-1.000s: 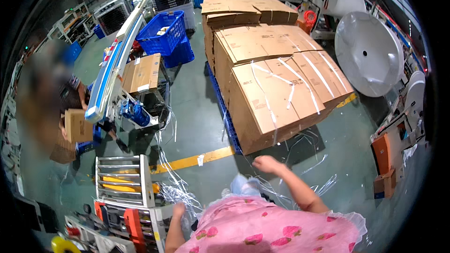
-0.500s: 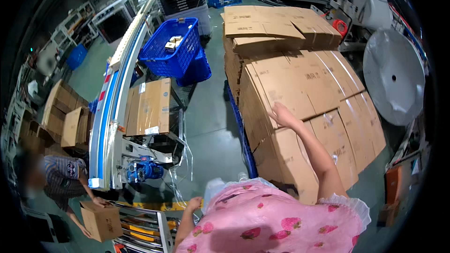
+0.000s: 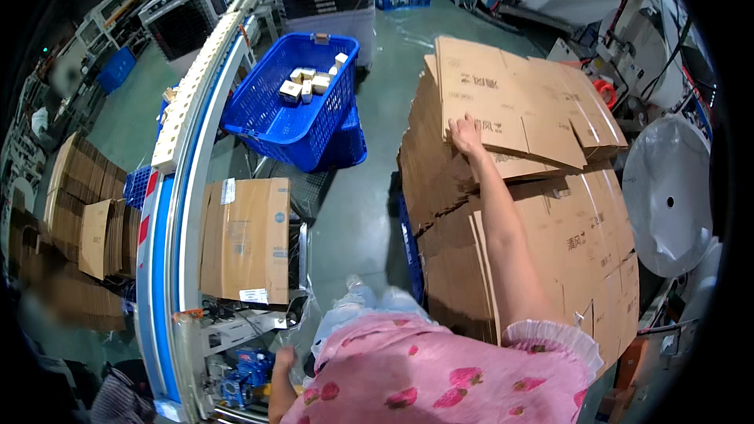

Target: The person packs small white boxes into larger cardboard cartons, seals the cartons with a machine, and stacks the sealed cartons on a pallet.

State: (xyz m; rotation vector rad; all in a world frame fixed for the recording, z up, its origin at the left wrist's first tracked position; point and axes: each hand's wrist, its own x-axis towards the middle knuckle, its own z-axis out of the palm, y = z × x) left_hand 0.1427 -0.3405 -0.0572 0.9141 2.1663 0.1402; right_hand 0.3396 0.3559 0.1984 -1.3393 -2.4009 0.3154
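My right hand (image 3: 466, 133) reaches out to the near left edge of the top flattened cardboard cartons (image 3: 503, 106). Its fingers are stretched out and lie on the cardboard near the corner; the hand is open. Below these, a lower layer of the same brown flattened cartons (image 3: 577, 239) spreads toward me. My left hand (image 3: 284, 360) hangs low at my side, close to the blue motor under the conveyor. Its fingers look curled in with nothing visible in them.
A conveyor (image 3: 169, 220) with a blue belt runs along the left. Beside it are a brown carton (image 3: 247, 243) and a blue basket (image 3: 263, 122) holding small white boxes. A large white disc (image 3: 667, 180) stands at the right. Part of a person in striped clothing (image 3: 122, 399) shows lower left.
I have moved forward along the stack. My right hand has gone from the lower layer to the edge of the higher one. The co-worker and their carton have mostly slipped out of view.
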